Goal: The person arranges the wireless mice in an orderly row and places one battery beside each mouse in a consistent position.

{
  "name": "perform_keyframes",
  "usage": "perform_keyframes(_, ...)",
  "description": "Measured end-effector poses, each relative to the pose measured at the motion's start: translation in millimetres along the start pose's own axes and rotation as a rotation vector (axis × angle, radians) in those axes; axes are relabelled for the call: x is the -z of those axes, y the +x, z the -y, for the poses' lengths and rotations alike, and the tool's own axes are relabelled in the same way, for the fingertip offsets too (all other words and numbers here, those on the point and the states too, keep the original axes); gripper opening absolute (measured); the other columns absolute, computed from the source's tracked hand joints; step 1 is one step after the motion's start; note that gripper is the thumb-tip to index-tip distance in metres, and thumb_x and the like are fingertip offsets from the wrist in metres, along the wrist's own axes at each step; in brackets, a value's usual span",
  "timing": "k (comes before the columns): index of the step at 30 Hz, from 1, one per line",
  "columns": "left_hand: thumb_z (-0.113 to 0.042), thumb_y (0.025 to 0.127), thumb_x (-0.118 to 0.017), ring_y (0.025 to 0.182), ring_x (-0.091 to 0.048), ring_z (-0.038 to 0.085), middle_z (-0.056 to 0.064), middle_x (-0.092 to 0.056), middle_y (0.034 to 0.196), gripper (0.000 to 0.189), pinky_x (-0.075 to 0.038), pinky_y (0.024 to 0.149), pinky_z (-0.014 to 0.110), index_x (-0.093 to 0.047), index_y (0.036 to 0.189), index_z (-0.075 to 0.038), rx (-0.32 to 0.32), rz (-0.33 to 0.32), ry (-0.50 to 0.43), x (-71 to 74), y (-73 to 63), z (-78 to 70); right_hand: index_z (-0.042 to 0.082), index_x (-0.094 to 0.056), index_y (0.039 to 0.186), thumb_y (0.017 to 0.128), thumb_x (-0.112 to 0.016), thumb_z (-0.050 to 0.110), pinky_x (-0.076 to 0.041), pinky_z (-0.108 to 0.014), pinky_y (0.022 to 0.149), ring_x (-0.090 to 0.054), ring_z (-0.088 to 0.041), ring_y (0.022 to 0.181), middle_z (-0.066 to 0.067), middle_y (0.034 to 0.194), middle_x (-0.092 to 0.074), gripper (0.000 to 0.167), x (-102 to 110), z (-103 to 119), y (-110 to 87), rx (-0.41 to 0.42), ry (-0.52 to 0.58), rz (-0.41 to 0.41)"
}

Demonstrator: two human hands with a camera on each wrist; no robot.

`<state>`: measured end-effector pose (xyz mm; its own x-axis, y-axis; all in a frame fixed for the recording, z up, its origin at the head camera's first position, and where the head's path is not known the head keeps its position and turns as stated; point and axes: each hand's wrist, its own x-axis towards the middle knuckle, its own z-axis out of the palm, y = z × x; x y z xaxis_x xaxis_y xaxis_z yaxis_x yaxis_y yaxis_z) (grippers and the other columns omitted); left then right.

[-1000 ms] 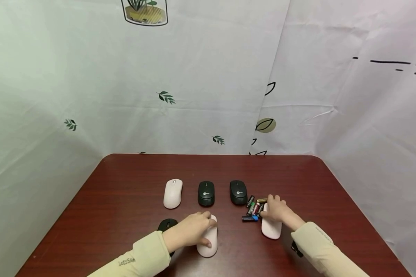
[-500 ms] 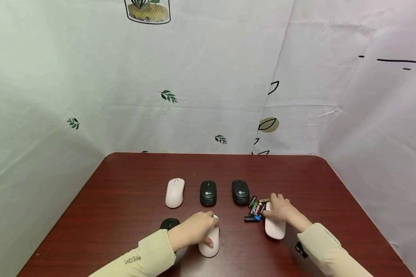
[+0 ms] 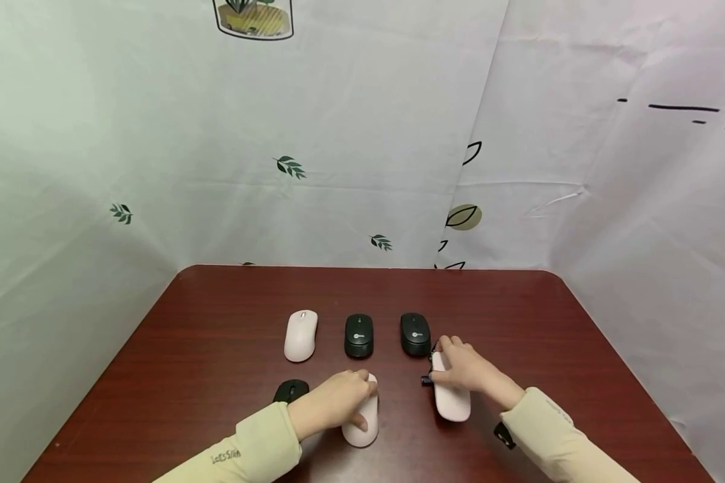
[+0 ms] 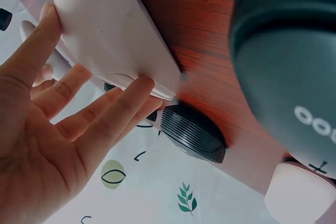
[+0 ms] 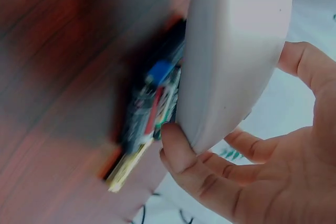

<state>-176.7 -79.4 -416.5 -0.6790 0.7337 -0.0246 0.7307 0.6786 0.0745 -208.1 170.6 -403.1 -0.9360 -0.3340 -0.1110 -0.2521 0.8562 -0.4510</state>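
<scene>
Two-handed, pinches one white mouse (image 4: 113,30) with the left hand (image 3: 331,400), nearer than and left of the rightmost black mouse (image 3: 415,333), and a second white mouse (image 5: 236,45) with the right hand (image 3: 466,369), nearer and right, partly hiding batteries (image 5: 144,109). Bears perhaps "LetsSlim" on the left sleeve (image 3: 268,436).

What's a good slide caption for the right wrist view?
Right hand holding a white mouse, with blurred batteries behind it on a reddish-brown table.

Smooth plastic mice (image 3: 453,405), wood-grain table (image 3: 217,322)
</scene>
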Motion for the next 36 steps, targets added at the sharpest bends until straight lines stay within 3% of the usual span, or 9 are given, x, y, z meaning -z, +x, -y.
perform_keyframes(5, -0.040, 0.063, -0.081, 0.072, -0.057, 0.011, 0.000, -0.059, 0.084, 0.042, -0.047, 0.066, 0.023, -0.068, 0.094, -0.015, 0.003, 0.021, 0.001, -1.5, 1.4, -0.9, 0.003, -0.050, 0.102, 0.072, -0.075, 0.019, -0.041, -0.043, 0.072, -0.047, -0.028, 0.081, -0.012, 0.093, -0.051, 0.042, -8.6, 15.0, 2.6, 0.074, 0.036, -0.013)
perform_keyframes(11, -0.042, 0.062, -0.080, 0.071, -0.056, 0.011, -0.001, -0.058, 0.084, 0.042, -0.046, 0.064, 0.022, -0.068, 0.093, -0.016, 0.016, 0.037, 0.007, -1.5, 4.8, -0.8, 0.006, -0.050, 0.107, 0.075, -0.076, 0.021, -0.045, -0.042, 0.066, -0.049, -0.029, 0.085, -0.014, 0.100, -0.052, 0.043, -23.2, 28.0, 12.1, 0.108, 0.063, 0.000)
perform_keyframes(25, -0.041, 0.064, -0.079, 0.072, -0.057, 0.013, 0.000, -0.057, 0.086, 0.046, -0.047, 0.065, 0.023, -0.068, 0.099, -0.014, 0.024, 0.029, -0.006, -1.6, 3.5, 0.3, 0.004, -0.051, 0.103, 0.069, -0.075, 0.019, -0.043, -0.037, 0.062, -0.045, -0.024, 0.078, -0.010, 0.092, -0.050, 0.044, -45.9, 43.8, 19.3, 0.199, 0.054, -0.017)
perform_keyframes(36, -0.041, 0.064, -0.079, 0.074, -0.058, 0.012, 0.000, -0.057, 0.086, 0.047, -0.048, 0.067, 0.023, -0.068, 0.100, -0.015, 0.021, 0.025, -0.024, -3.9, 2.0, 1.0, 0.004, -0.050, 0.100, 0.067, -0.078, 0.018, -0.041, -0.032, 0.056, -0.039, -0.022, 0.073, -0.011, 0.088, -0.047, 0.045, -57.6, 48.1, 21.5, 0.179, 0.042, -0.022)
